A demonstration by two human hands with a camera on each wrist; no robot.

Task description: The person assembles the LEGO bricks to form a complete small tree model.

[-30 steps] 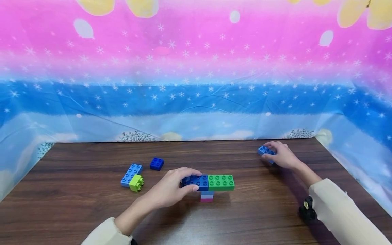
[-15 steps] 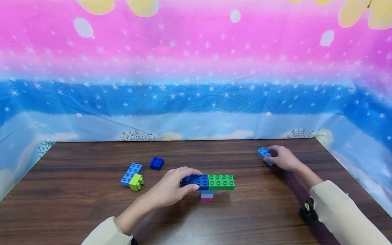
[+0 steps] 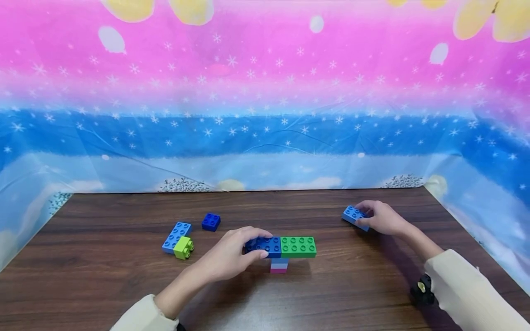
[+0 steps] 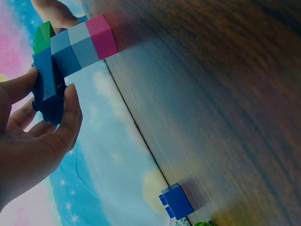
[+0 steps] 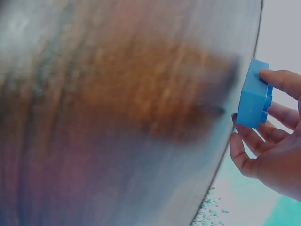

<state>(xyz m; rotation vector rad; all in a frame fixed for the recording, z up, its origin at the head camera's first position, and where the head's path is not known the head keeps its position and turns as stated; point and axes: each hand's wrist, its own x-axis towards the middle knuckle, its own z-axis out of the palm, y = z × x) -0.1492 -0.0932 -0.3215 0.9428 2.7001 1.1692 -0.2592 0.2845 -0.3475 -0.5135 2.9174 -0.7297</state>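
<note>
My left hand (image 3: 232,253) grips the dark blue brick (image 3: 273,248) between thumb and fingers. That brick and a green brick (image 3: 299,247) lie end to end on top of a narrow column. In the left wrist view the column shows a medium blue brick (image 4: 65,56), a pale grey-blue brick (image 4: 83,47) and a pink brick (image 4: 101,37) at the bottom. Toward the far right, my right hand (image 3: 385,218) pinches a light blue brick (image 3: 352,215) by its long sides. Its studs face up in the head view; the fingers cover its right end.
On the left of the wooden table (image 3: 124,285) lies another light blue brick (image 3: 174,236), overlapped by a lime green brick (image 3: 182,248) turned on its side. A small dark blue brick (image 3: 211,222) sits behind them. A patterned cloth (image 3: 265,138) hangs along the table's far edge.
My right hand has come slightly left and nearer with the light blue brick, more of which now shows past the fingers. My left hand stays on the dark blue brick.
</note>
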